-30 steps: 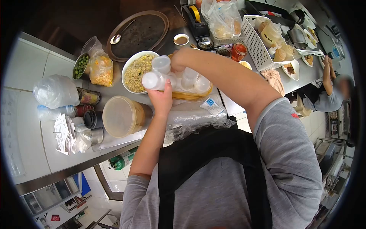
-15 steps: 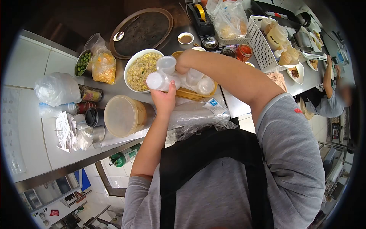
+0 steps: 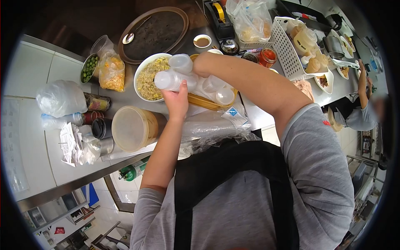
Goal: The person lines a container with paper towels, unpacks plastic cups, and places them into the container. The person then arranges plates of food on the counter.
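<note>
Holding plastic cups [image 3: 167, 80]; blue-white label [image 3: 237, 116] nearby, print too small.

A glossy white tiled surface with thin dark grout lines [image 3: 27, 66] fills the left side, adjoining a grey stainless-steel counter [image 3: 121, 100]. Below lies a pale tiled floor [image 3: 129, 196], with a silvery metal rack [image 3: 359, 166] at the right. Bright light whitens the tiles; a dark brown panel [image 3: 83, 23] stays shadowed.
</note>
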Available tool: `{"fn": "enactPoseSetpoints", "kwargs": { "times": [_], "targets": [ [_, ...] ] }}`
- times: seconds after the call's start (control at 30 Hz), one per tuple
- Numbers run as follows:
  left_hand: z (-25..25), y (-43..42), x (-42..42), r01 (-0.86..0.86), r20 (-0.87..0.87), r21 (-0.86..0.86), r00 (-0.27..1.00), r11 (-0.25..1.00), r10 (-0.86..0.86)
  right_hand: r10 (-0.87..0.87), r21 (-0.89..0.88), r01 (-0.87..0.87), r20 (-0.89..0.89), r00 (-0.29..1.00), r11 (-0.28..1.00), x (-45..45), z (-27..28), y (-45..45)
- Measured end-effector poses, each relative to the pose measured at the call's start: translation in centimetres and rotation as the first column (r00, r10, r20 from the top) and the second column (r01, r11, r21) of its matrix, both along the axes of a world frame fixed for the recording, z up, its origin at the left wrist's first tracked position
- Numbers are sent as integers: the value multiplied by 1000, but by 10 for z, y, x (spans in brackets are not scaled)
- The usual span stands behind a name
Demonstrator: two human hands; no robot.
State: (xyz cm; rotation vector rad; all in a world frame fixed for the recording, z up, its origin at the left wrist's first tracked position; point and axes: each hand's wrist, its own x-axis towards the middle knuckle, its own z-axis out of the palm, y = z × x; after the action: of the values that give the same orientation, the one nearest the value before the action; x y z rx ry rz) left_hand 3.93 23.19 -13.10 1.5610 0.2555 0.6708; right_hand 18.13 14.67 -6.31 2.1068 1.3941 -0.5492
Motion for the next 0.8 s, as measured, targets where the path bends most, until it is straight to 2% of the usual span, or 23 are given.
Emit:
{"fn": "enactPoseSetpoints", "kwargs": {
  "times": [0.13, 0.2, 0.3, 0.4, 0.43, 0.5, 0.57, 0.63, 0.7, 0.73, 0.8],
  "targets": [
    [4, -2, -3, 7, -48, 18, 999, 1000, -6, -22, 83, 24, -34, 999, 996, 3, -4, -2],
    [7, -1, -3, 11, -27, 22, 1000, 1000, -10, -149, 77, 168, -204, 968, 983, 0, 7, -3],
    [8, 3, 1, 16, 2, -58, 1000, 998, -16, -119, 81, 150, -300, 946, 985, 14, -17, 1],
    [6, 4, 3, -1, -26, 24, 1000, 1000, 2, -44, 34, 53, -225, 973, 998, 20, -22, 4],
    [6, 4, 3, -1, -25, 21, 1000, 1000, 2, -44, 32, 53, -224, 974, 998, 18, -21, 3],
    [6, 4, 1, 24, -47, 99, 999, 995, -19, -121, -26, 119, -106, 987, 993, -1, 3, 0],
    [6, 5, 2, 24, -48, 68, 999, 997, -21, -118, -72, 110, -112, 987, 991, 16, -36, 7],
    [4, 7, 1, 26, -49, 39, 999, 999, -24, -116, -117, 103, -118, 986, 988, 23, -46, 11],
    [2, 8, 2, 13, 23, -80, 1000, 997, -11, -77, -50, 68, -193, 978, 996, 27, -37, 12],
    [1, 8, 3, 15, 28, -82, 1000, 997, -13, -79, -51, 70, -188, 979, 996, 30, -34, 8],
    [-2, 11, 3, 60, 53, -63, 997, 996, -56, 18, 214, 82, -426, 904, 973, 42, -37, -1]
  ]
}}
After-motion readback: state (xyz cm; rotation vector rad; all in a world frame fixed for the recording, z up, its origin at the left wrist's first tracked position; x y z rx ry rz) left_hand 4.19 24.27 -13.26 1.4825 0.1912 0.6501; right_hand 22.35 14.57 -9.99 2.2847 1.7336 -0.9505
